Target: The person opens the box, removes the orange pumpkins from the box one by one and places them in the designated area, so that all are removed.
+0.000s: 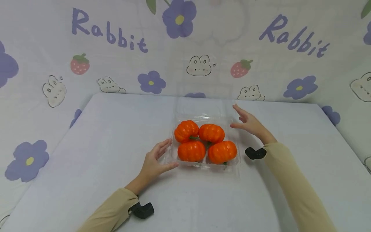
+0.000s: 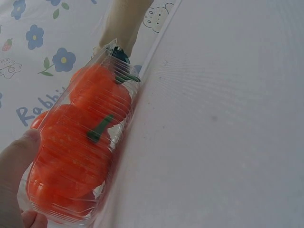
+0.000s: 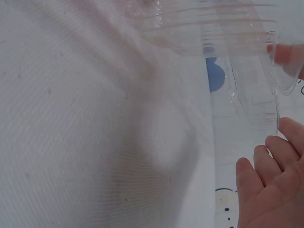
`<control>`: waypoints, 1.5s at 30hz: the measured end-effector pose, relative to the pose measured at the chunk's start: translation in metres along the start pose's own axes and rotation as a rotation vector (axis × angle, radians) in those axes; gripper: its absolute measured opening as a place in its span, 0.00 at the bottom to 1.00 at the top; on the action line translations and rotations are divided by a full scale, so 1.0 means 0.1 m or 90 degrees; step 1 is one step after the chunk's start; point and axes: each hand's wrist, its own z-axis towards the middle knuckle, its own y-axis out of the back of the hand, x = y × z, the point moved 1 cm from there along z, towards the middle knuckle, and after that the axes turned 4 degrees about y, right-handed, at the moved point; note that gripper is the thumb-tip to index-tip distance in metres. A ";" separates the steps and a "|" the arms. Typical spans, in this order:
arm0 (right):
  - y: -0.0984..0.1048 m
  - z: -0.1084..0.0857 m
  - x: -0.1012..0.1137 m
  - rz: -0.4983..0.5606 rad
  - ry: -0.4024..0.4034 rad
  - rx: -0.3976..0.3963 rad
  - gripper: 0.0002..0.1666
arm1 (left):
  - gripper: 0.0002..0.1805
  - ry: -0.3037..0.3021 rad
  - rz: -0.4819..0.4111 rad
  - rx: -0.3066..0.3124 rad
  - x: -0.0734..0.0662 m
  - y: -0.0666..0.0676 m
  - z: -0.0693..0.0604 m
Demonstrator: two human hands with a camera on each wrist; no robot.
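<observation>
Several orange toy pumpkins [image 1: 191, 151] with green stems sit in a clear plastic clamshell box [image 1: 200, 164]. Its transparent lid [image 1: 204, 104] stands raised at the back. At the box's left side is my left hand [image 1: 155, 162], thumb along the front corner and fingers spread farther back. In the left wrist view, that thumb [image 2: 21, 149] lies against the ribbed plastic wall. My right hand [image 1: 247, 122] is held beside the lid's right edge, thumb and fingers apart. The right wrist view shows its fingers [image 3: 275, 166] close to the clear lid; whether they touch it I cannot tell.
The box stands on a white table [image 1: 116, 129]. Behind it hangs a printed cloth [image 1: 121, 64] with flowers, rabbits and strawberries. Black wrist mounts [image 1: 142, 210] stick out from both beige sleeves [image 1: 292, 180].
</observation>
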 end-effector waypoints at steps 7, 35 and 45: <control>-0.01 -0.02 -0.07 0.018 -0.015 0.031 0.47 | 0.40 -0.003 0.012 0.005 -0.01 -0.01 -0.01; -0.08 -0.12 -0.10 0.199 0.076 -0.109 0.42 | 0.36 -0.081 0.089 -0.017 -0.01 -0.02 0.01; 0.07 -0.27 0.34 0.217 0.215 -0.142 0.40 | 0.35 -0.094 0.098 -0.027 -0.06 -0.02 0.01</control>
